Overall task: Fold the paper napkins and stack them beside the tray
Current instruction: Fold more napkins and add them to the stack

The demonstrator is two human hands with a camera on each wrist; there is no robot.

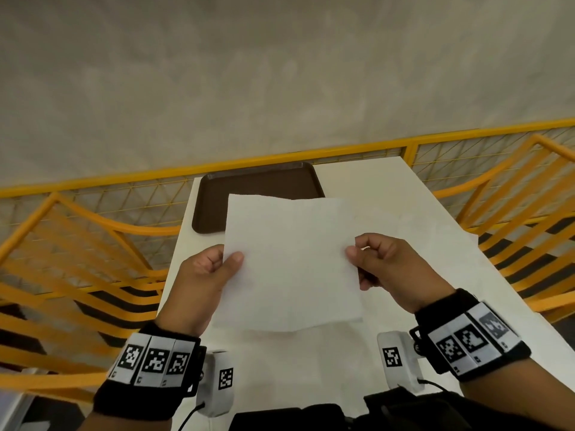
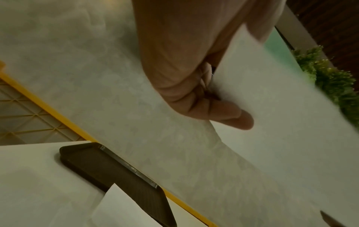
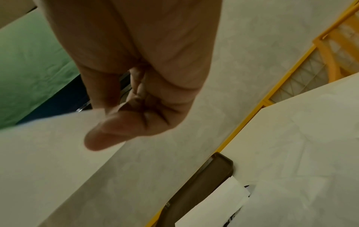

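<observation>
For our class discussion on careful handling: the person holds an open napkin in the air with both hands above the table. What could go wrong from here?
1. The napkin is held only by thumb-and-finger pinches at its side edges, left hand and right hand; thin paper might tear or slip.
2. Folded in mid-air, its edges may not line up, giving a crooked fold.
3. It hangs partly over the brown tray; set down carelessly, it might land on the tray, not beside it.

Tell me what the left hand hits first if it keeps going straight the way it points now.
Probably the tray. The left hand, pinching the napkin, points away from the person and the tray lies ahead on the table. It lies lower, so the hand may pass over it.
</observation>
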